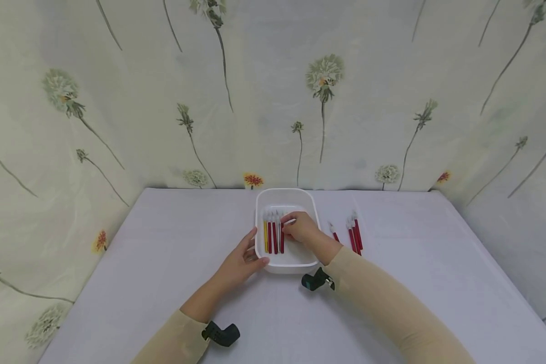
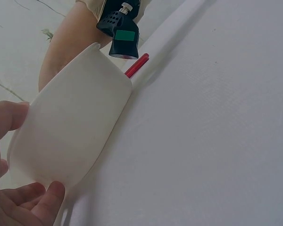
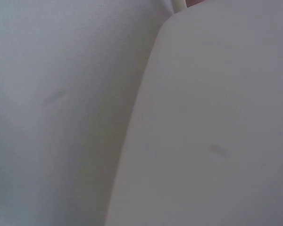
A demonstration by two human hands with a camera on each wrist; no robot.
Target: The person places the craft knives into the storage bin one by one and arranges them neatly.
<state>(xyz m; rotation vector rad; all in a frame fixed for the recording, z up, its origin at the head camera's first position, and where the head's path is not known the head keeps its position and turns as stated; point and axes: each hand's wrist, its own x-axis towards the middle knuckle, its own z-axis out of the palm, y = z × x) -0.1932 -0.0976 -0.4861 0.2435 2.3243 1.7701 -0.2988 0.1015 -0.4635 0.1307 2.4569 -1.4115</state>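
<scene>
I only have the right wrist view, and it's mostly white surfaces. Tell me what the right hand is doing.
Observer: In the head view, the right hand appears to pinch the red stick at the right end of the row inside the white container.

Operator: Now report the left hand.

Observer: The left hand holds the container at its left side, with the thumb by the near-left corner.

Operator: Tell me whether any sticks are outside it.

Observer: Yes, several loose red sticks lie on the table to the right of the container.
</scene>
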